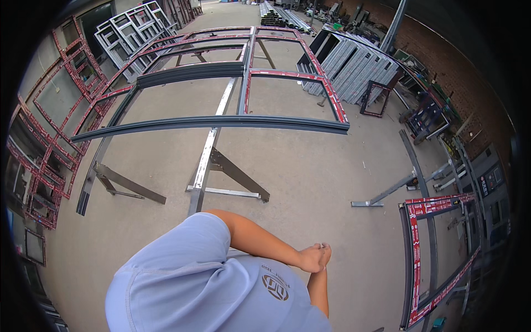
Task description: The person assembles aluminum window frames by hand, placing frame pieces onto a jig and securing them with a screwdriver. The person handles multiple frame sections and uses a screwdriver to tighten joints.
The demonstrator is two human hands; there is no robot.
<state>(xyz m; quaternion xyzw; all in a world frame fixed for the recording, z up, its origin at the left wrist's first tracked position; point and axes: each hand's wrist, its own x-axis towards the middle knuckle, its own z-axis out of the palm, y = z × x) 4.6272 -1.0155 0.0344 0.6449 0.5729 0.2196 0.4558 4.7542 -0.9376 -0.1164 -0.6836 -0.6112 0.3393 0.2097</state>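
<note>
The left hand (311, 259) and right hand (326, 253) are held together; finger closure cannot be told. A red-taped frame (414, 257) is noted rightward; a larger frame (246, 77) is carried ahead on a metal trestle (206, 155).

Bare beige floor (310, 177), brown brick wall (470, 80) at right, pale wall (41, 69) at left.

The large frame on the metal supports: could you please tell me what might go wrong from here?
The large frame juts rightward past the silvery support bar, with no stand visible beneath its near right corner, so leaning there might tip it. The dark slanting leg reaches down to the floor and could catch a foot. The hands are bare, so the frame's edges might scrape them.
</note>
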